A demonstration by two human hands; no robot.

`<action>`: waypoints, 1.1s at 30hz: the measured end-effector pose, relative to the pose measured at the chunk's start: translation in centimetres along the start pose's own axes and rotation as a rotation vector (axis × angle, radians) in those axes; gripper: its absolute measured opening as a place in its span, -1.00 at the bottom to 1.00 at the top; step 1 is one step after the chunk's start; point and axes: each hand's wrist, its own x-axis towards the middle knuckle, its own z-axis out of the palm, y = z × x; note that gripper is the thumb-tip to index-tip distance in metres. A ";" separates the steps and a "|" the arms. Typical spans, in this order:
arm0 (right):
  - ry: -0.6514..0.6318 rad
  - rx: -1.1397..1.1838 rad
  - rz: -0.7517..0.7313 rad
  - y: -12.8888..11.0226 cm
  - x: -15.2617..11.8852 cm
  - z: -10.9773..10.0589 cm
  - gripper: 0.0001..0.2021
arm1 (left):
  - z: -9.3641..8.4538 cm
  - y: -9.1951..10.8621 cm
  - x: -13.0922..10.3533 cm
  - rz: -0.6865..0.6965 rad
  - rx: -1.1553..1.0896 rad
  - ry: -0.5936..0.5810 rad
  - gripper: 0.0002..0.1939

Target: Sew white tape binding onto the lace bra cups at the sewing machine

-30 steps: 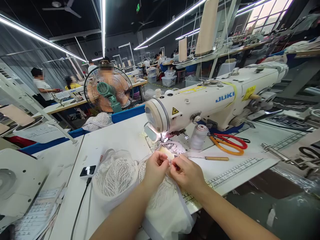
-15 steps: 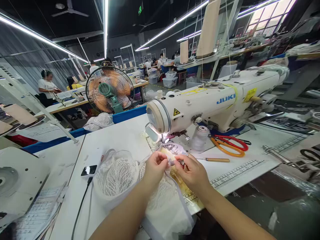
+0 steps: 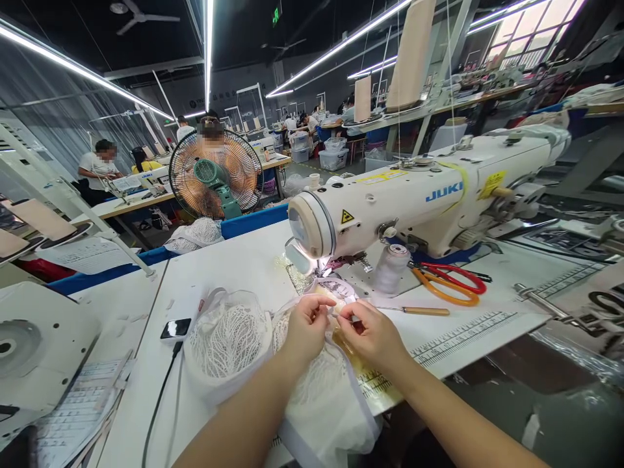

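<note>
A white lace bra (image 3: pixel 229 341) with rounded cups and a pale edge band lies on the sewing table, partly under my forearms. My left hand (image 3: pixel 308 328) is closed in a pinch on the bra's edge, just in front of the needle area. Close beside it, my right hand (image 3: pixel 370 330) pinches the same edge, thumb and fingers together. What lies between the fingertips is small and mostly hidden. Beyond both hands stands a white JUKI sewing machine (image 3: pixel 370 211), its lamp lit over the presser foot.
Right of the needle stand a thread cone (image 3: pixel 391 270), orange-and-red-handled scissors (image 3: pixel 451 286) and a wooden-handled pointed tool (image 3: pixel 424 311). A small white device with a dark screen (image 3: pixel 175 329) and a cable lies on the left. A large fan (image 3: pixel 214 172) stands behind the table.
Both hands have shifted slightly and their fingertips have moved at the bra's edge, still pinching close together. The camera view has moved a little; the bra stays in place.
</note>
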 end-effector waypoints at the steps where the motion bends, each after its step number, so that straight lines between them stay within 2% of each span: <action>1: 0.002 0.023 0.007 0.0 0.0 0.0 -0.87 | 0.0 0.0 0.0 0.004 -0.003 -0.002 -0.84; 7: -0.030 0.134 0.065 0.1 0.0 0.0 -0.88 | -0.4 0.2 0.2 -0.150 0.025 -0.159 -0.78; 12: -0.028 0.163 0.056 0.2 0.0 -0.3 -0.88 | -0.7 0.7 0.3 -0.131 0.109 -0.247 -0.87; 22: -0.034 0.067 0.059 0.0 0.2 -0.5 -0.85 | -0.5 0.8 0.3 -0.121 0.115 -0.228 -0.87; 28: -0.001 0.143 0.114 -0.5 0.2 -0.5 -0.85 | -0.3 0.5 0.3 -0.146 0.097 -0.187 -0.93; 33: -0.050 0.188 0.098 -0.5 0.4 -0.5 -0.85 | -0.2 0.4 0.3 -0.156 0.026 -0.163 -0.93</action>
